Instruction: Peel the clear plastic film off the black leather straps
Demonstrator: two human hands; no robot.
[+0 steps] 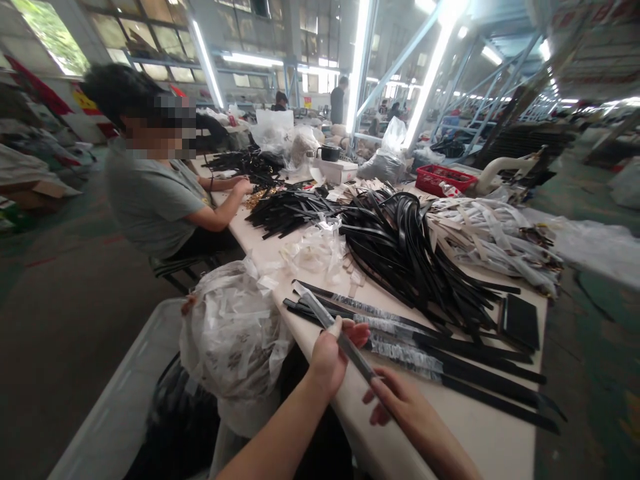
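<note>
A long dark strap [356, 357], its far end pale under what looks like clear plastic film, runs diagonally across both my hands above the table's front edge. My left hand [331, 355] is closed around it, nearer the wrapped end, thumb on top. Lower down, my right hand [395, 399] grips the same strap between thumb and fingers, slightly blurred. Just beyond lie several black straps [480, 373] side by side, their middles wrapped in clear plastic film [405, 353]. A large tangled heap of black straps [405, 233] is spread behind these.
A bulging white plastic bag [233, 327] stands left of the table edge. White strips [480, 227], a black flat block [520, 321] and a red basket [445, 180] are on the right. A co-worker [150, 193] sits at the table's left side, hands at small pieces.
</note>
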